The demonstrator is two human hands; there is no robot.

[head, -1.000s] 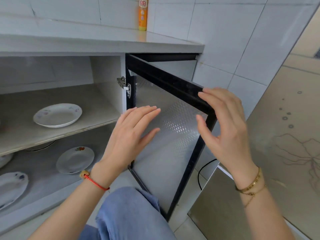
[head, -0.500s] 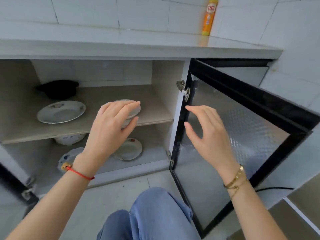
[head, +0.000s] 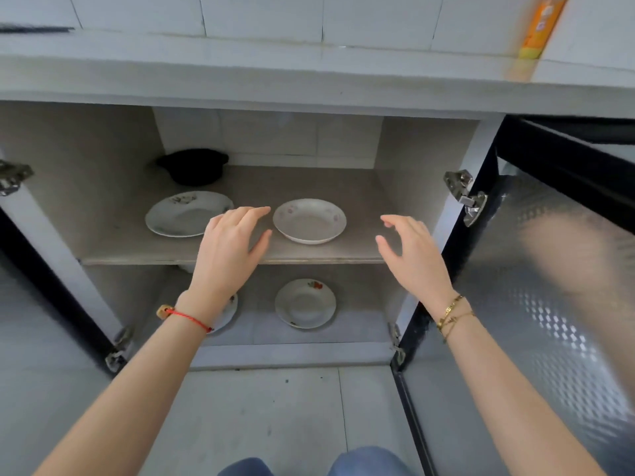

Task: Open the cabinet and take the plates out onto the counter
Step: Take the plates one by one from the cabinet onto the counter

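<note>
- White wall tiles [head: 261,12] sit above the gray counter [head: 275,73], and an orange bottle [head: 541,25] stands at the counter's back right corner.
- Under the counter, the cabinet [head: 426,149] is wide open. Its right door [head: 549,269] swings out with a shiny bumpy inside.
- My left hand [head: 230,249] reaches in over the front edge of the upper shelf [head: 360,201]. Its fingers are straight and loose, and it holds nothing.
- My right hand [head: 409,249] is near the right end of the same edge. Its fingers bend a little and are spread, and it holds nothing too.
- Between my hands sits a deep white plate [head: 309,220] in the middle of the upper shelf. My left fingertips are just beside its rim.
- Another plate with a dark pattern [head: 182,214] lies toward the shelf's left side, partly behind my left hand.
- At the back left corner of the shelf sits a black pot [head: 194,164].
- On the bottom shelf lies a small plate with a red flower [head: 305,303], and a partly hidden plate [head: 225,314] peeks out behind my left wrist.
- My blue jeans knees [head: 364,462] show at the bottom.
</note>
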